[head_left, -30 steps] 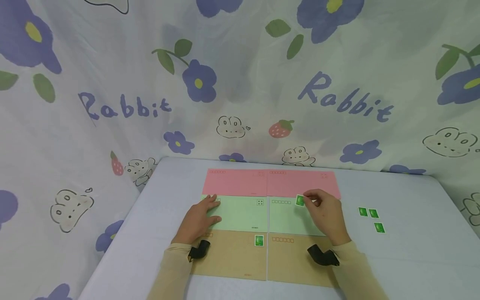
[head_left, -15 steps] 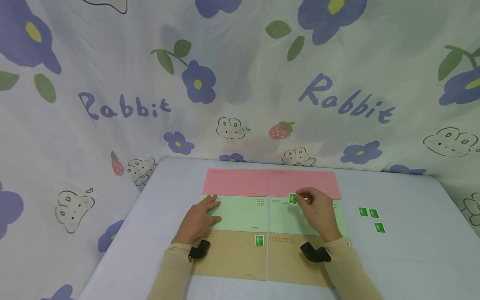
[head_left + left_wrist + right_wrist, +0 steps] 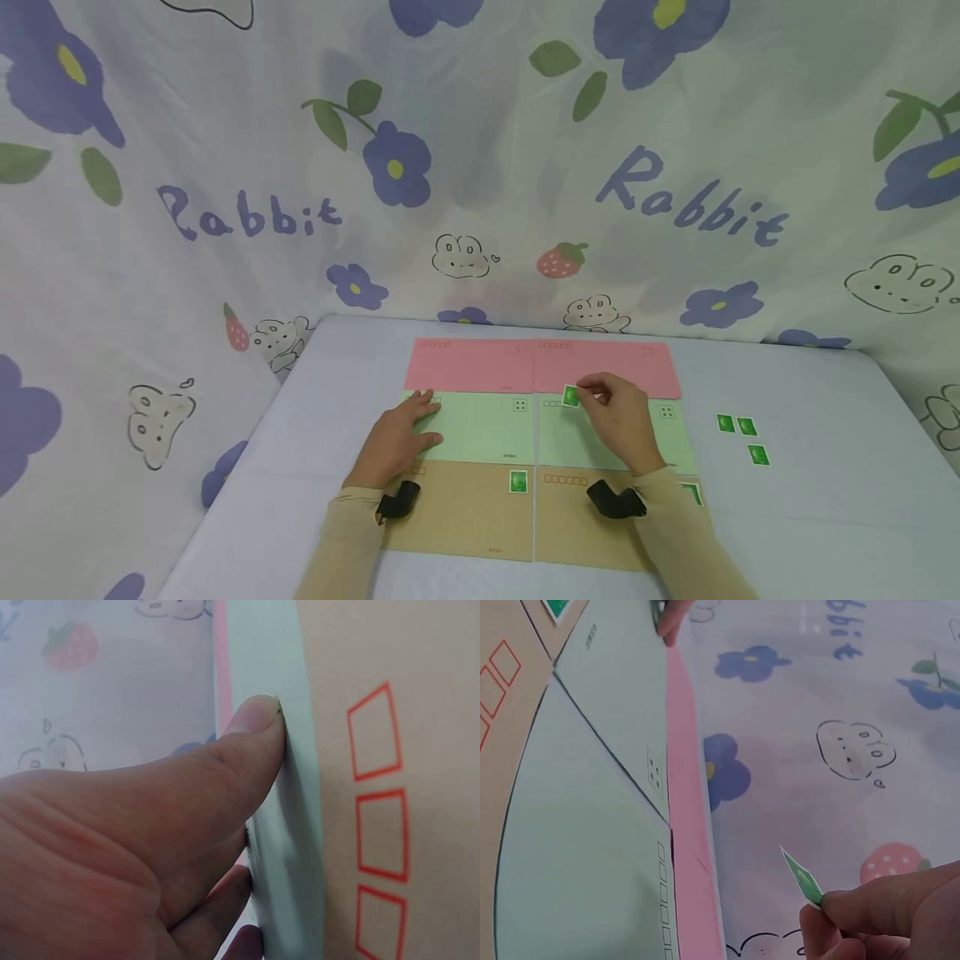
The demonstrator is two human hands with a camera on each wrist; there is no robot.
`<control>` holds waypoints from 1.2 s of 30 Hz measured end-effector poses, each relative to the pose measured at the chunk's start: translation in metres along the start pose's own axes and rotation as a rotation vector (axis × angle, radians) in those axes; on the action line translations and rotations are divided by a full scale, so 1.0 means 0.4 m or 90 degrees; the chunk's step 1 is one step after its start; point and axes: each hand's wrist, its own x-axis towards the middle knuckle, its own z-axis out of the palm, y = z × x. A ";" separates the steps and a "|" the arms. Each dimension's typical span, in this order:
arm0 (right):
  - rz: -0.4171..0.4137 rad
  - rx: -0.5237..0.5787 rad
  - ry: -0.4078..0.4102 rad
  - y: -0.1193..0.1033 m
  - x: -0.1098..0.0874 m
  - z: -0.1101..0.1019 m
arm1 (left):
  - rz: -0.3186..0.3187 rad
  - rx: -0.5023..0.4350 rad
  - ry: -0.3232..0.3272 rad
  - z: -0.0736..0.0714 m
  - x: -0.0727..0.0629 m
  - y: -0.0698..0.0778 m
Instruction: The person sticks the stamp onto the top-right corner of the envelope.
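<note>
R hand [image 3: 621, 422] pinches 1 stamp [image 3: 570, 396]; tbl [image 3: 810, 517]: 3 stamps [image 3: 746, 427], 6 envs [image 3: 476, 427] (2 stamped?)

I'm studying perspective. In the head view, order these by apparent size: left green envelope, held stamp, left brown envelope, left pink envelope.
1. Left brown envelope
2. Left green envelope
3. Left pink envelope
4. Held stamp
The brown one lies nearest, so the envelopes' true sizes are unsure.

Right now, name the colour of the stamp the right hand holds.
The stamp is green with a white border; the head view shows it best.
</note>
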 end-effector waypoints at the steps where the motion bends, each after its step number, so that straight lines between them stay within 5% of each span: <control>1: 0.002 0.003 -0.002 0.000 0.001 0.004 | -0.001 -0.001 0.000 0.000 0.000 0.000; 36: 0.031 0.058 -0.061 -0.001 0.023 0.110 | 0.011 0.017 0.012 0.016 -0.012 -0.004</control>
